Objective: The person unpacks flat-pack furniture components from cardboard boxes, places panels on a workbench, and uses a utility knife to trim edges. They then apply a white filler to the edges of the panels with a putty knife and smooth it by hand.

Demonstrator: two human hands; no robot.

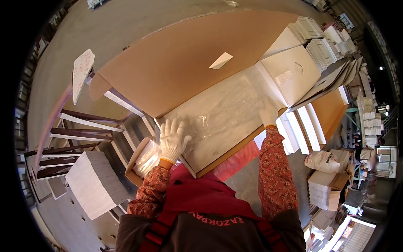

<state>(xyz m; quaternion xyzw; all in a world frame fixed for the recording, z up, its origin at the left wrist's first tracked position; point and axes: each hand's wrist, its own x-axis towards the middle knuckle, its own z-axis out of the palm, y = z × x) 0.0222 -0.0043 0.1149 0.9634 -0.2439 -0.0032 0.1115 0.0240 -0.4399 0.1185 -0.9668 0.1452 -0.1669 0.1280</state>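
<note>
A long open carton [201, 54] lies in front of me, its tall brown wall standing on the far side. Inside it is a flat greyish-white panel [228, 126] under wrinkled clear plastic film [204, 121]. My left hand [172, 140], in a white knit glove, rests at the left end of the panel with its fingers spread, holding nothing. At the right end, my gloved right hand [268, 115] lies over the near corner of the panel. Its fingers look stretched out, though they blend into the pale surface.
Left of the carton stand a slatted rack [84, 126], a marked white board [82, 75] and a stack of whitish panels [96, 182]. On the right are leaning cardboard sheets [325, 86], white foam-like strips [308, 126], a white sack [322, 162] and boxes [323, 189].
</note>
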